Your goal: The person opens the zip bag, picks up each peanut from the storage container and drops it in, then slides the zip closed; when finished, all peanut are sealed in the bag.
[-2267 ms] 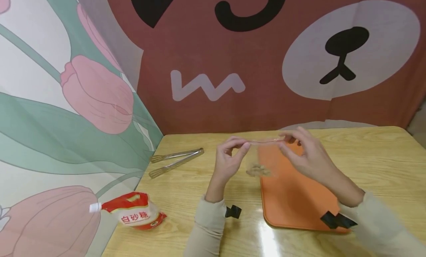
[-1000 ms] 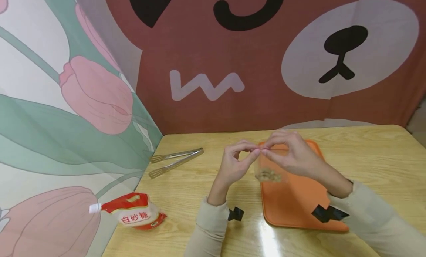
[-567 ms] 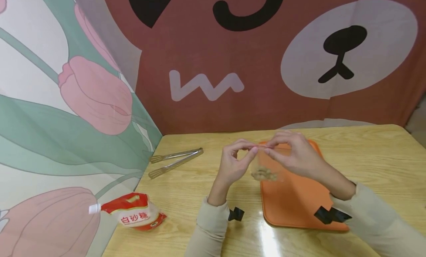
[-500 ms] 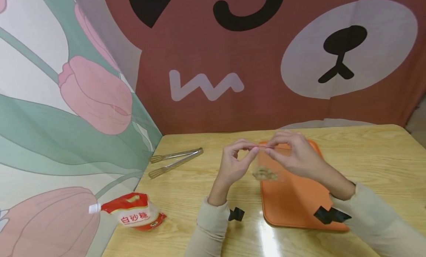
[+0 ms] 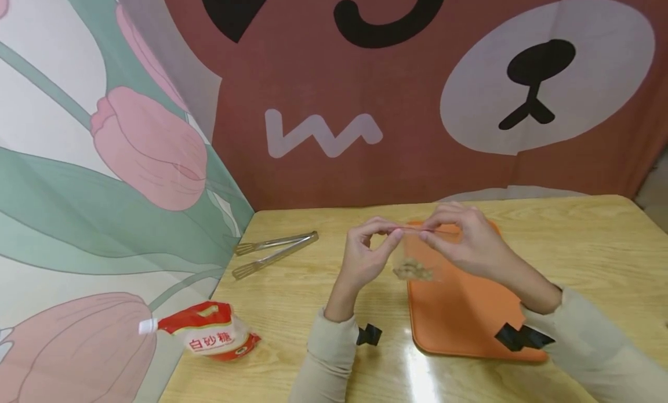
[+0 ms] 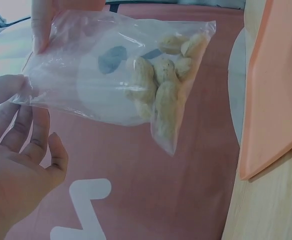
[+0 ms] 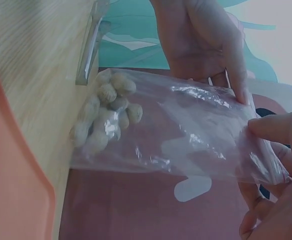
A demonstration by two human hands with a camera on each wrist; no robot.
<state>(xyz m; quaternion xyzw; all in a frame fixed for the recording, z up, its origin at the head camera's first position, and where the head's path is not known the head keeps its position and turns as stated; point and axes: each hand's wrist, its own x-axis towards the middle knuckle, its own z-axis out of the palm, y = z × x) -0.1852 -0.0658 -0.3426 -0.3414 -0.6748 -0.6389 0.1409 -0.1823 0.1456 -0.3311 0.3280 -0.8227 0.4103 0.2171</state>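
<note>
A clear zip bag (image 6: 106, 65) hangs by its top edge between both hands, over the left edge of the orange cutting board (image 5: 469, 322). Several unshelled peanuts (image 7: 103, 112) lie in its bottom. My left hand (image 5: 363, 255) pinches the left part of the bag's reddish seal strip between thumb and index finger. Farther right along the same strip, my right hand (image 5: 469, 243) pinches it with thumb and fingers. A short stretch of strip shows between the two pinches.
Metal tongs (image 5: 276, 253) lie spread on the wooden table (image 5: 313, 304) to the left. Nearer the front left rests a red and white sugar bag (image 5: 209, 332) with a white cap. A printed bear cloth (image 5: 313, 182) hangs behind the table.
From wide apart, my hands came close together at the middle of the strip. Since then the right hand has slid slightly right along it, while the left has barely moved.
</note>
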